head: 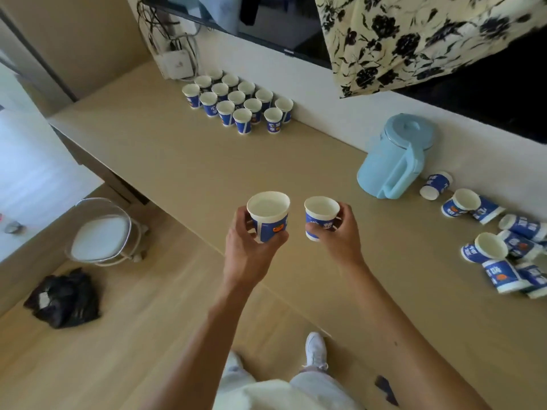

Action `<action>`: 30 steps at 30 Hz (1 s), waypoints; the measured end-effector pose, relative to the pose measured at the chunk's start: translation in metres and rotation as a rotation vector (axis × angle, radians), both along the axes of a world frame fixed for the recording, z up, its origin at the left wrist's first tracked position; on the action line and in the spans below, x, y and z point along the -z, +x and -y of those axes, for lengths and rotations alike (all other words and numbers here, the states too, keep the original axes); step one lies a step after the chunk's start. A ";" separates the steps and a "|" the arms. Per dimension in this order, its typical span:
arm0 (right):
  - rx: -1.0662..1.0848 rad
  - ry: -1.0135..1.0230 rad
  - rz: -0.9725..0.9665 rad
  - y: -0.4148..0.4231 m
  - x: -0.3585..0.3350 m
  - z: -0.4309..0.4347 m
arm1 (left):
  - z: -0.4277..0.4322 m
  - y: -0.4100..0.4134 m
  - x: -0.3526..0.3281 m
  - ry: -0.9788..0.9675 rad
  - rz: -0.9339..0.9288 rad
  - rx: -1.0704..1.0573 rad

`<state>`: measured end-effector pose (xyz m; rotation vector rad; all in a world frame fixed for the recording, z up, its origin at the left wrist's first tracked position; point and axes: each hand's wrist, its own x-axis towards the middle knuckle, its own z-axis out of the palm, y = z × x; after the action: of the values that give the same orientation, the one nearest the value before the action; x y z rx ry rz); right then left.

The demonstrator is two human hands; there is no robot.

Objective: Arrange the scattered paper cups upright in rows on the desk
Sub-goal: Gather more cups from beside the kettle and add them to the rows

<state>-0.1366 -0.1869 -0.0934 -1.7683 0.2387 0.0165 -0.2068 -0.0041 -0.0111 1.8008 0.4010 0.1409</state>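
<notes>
Paper cups, two of them in hand: left hand grips one upright cup around its side, fingers curled round it, open mouth up. Right hand grips a second cup the same way, also upright. Both cups are held above the near edge of the desk, close beside each other but not touching.

Arranged cups stand upright in tight diagonal rows at the far left of the desk, against the wall. They are blue with white rims. The two front cups on the right sit slightly apart from the block.

Scattered cups lie in a loose pile at the right end of the desk, most on their sides, some overlapping, a couple with mouths facing the camera. One stray cup lies on its side just right of the light blue kettle, which stands near the wall between the rows and the pile.

Floral cloth hangs at top right. On the floor to the left: a clear-framed stool and a black bag. A white shoe shows below the arms.
</notes>
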 end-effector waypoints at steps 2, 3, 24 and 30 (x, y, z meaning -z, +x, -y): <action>0.015 0.021 0.024 -0.010 -0.011 -0.033 | -0.032 -0.005 -0.005 -0.012 0.019 -0.002; 0.023 0.032 0.033 -0.014 -0.015 -0.046 | -0.046 -0.007 -0.007 -0.015 0.025 0.000; 0.118 0.133 -0.001 0.094 0.018 -0.224 | -0.240 0.103 0.014 0.094 -0.045 0.089; 0.185 0.174 -0.026 0.171 0.032 -0.257 | -0.277 0.191 0.021 0.154 -0.094 0.173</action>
<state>0.0341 0.0700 -0.1253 -1.5685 0.4070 -0.0715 -0.0159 0.2734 -0.0321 1.9904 0.3052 -0.0351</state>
